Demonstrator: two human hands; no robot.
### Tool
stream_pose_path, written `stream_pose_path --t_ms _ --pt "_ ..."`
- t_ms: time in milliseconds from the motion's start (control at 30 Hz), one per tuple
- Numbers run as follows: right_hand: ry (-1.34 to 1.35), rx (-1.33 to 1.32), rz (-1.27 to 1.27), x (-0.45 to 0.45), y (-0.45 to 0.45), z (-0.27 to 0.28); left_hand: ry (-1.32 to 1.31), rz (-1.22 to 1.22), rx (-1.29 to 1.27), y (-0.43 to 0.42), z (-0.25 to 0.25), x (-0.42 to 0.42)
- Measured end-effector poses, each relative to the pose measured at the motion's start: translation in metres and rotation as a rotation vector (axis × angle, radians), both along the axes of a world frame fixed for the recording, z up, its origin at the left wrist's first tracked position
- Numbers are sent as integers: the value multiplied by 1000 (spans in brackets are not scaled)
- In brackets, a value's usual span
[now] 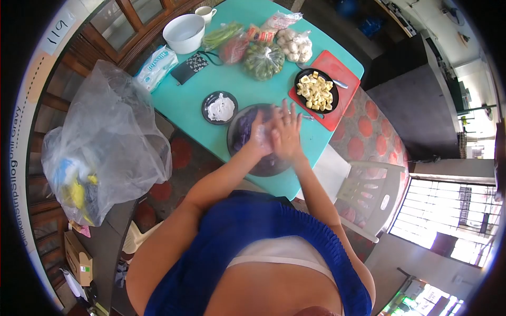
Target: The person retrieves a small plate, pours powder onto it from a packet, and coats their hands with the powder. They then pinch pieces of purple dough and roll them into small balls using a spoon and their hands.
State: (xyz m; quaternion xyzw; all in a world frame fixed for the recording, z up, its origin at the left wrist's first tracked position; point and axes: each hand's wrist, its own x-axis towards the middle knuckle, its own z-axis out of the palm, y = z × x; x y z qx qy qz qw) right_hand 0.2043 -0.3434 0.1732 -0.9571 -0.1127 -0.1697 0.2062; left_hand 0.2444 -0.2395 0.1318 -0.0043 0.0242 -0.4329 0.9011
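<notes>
Both my hands are over a large dark round tray (268, 167) holding a purple mass (243, 129). My left hand (261, 136) is turned palm inward, its fingers pointing away from me, partly blurred and overlapped by the other hand. My right hand (287, 135) lies against it with fingers stretched out and slightly apart. Whether anything small lies between the palms cannot be seen. Just left of the tray sits a small dark plate (205, 110) of white powder (221, 108).
A black plate (299, 94) of chopped yellow pieces rests on a red cutting board (337, 120), beside a knife (340, 84). Bagged vegetables (263, 60), a white bowl (184, 33), a mug (205, 14) and a wipes pack (156, 68) stand farther back. A plastic chair (369, 192) is at right.
</notes>
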Motion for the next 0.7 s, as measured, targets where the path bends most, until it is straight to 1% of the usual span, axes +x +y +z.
stream_pose_path --t_ms 33,67,133,167,200,233,267,300,333,400,433,467,500,533,567,600,667,700 --pt "1 102 71 -11 10 -6 80 49 -26 -5 -12 3" --pt "34 148 81 -20 25 5 81 49 -28 -8 -21 3" --pt "30 263 106 -14 41 16 -232 21 288 -11 -43 -2" --pt "31 267 104 -5 37 17 -248 298 227 -31 -42 -15" --pt "48 251 60 9 30 19 -248 291 231 -31 -43 -19" --pt "63 234 16 15 23 19 -297 260 238 -25 0 -21" --pt "63 236 10 12 13 13 -346 231 242 -21 24 -21" --pt "120 257 -14 8 2 1 -252 103 110 -19 3 -12" --pt "175 277 -34 6 -5 -8 -255 105 108 -13 -11 -2" --pt "200 293 36 -14 7 -20 312 -62 -322 -3 -29 11" --pt "176 339 68 -17 20 -7 87 12 294 -6 -2 4" --pt "154 385 98 -19 29 8 91 14 294 -14 -7 -2" --pt "158 387 97 -11 28 9 -34 172 -164 -22 -13 -8" --pt "104 320 77 5 24 10 -163 324 -622 -26 -17 -14" --pt "49 252 54 13 22 10 -476 362 -654 -15 40 -17" --pt "45 252 49 12 14 5 -477 355 -655 -14 37 -19" --pt "158 257 -76 11 -8 -11 -34 75 125 -16 17 -18" --pt "188 275 -79 1 -11 -19 -153 20 45 -12 4 -8"
